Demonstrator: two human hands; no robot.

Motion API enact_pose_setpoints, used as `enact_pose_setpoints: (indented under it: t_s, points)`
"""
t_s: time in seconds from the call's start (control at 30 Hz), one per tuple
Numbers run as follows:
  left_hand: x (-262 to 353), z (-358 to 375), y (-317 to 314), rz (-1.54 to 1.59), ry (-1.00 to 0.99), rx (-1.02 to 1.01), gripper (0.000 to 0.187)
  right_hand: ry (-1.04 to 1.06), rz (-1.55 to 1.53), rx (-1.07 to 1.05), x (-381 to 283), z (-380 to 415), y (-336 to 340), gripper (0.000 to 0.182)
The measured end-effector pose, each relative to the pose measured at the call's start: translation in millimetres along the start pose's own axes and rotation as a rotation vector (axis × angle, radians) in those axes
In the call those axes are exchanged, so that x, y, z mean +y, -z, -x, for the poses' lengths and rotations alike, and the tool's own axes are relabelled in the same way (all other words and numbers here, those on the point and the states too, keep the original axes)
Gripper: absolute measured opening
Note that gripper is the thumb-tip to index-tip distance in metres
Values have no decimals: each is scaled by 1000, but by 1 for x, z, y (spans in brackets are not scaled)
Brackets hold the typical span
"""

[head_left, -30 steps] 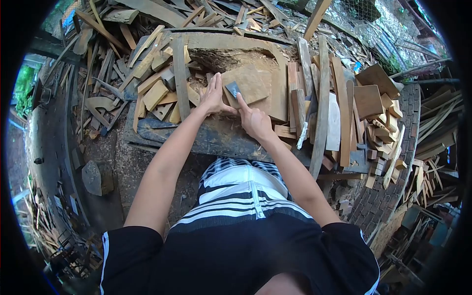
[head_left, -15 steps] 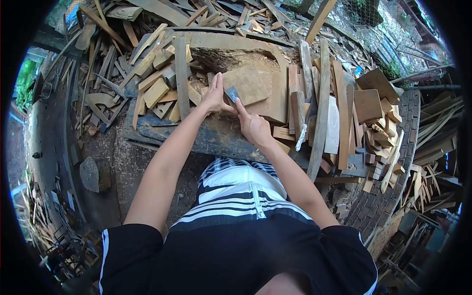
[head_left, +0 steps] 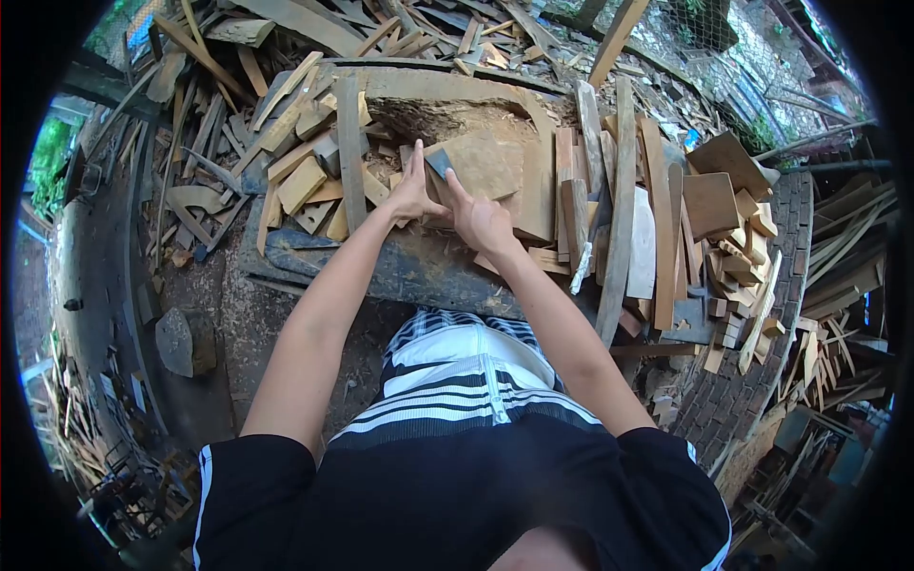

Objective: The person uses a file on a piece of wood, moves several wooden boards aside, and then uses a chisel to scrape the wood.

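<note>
A flat, angular wooden board [head_left: 490,164] lies on a larger wooden block [head_left: 538,205] on the workbench. My right hand [head_left: 484,224] grips a small blue-grey flat piece [head_left: 439,162], its index finger stretched along it, at the board's left edge. Whether this piece is sandpaper or a thin blade, I cannot tell. Beside that edge is my left hand [head_left: 411,197], fingers stretched forward and thumb spread toward the right hand. The two hands nearly meet at the board's near left corner.
Wood offcuts [head_left: 303,184] crowd the bench's left side. Long upright-looking planks [head_left: 621,209] and stacked small blocks [head_left: 738,276] lie to the right. A rough hollowed log [head_left: 419,116] sits behind the board. A cut stump [head_left: 184,340] stands on the floor at left.
My right hand has slid a little forward and left along the board's edge with the blue-grey piece. The left hand has barely shifted.
</note>
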State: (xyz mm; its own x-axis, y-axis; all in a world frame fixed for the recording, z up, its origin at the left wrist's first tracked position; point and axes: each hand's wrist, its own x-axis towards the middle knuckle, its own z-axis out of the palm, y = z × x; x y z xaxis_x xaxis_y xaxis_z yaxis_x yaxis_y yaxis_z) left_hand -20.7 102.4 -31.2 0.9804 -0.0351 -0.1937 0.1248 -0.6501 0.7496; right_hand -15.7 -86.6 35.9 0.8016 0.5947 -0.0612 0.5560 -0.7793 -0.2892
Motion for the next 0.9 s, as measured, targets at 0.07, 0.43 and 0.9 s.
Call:
enact_pose_setpoints:
  t_s: [0.07,0.43,0.9]
  points:
    - [5,4,-2,63,30,100,161,-25,-25,-57,2,23,17,56]
    - [3,6,-4,65,131,87,156,-26,-107,-106,-3,-21,5,56]
    - [56,4,18,-486,298,-90,154,-78,-75,-110,13,23,21,58]
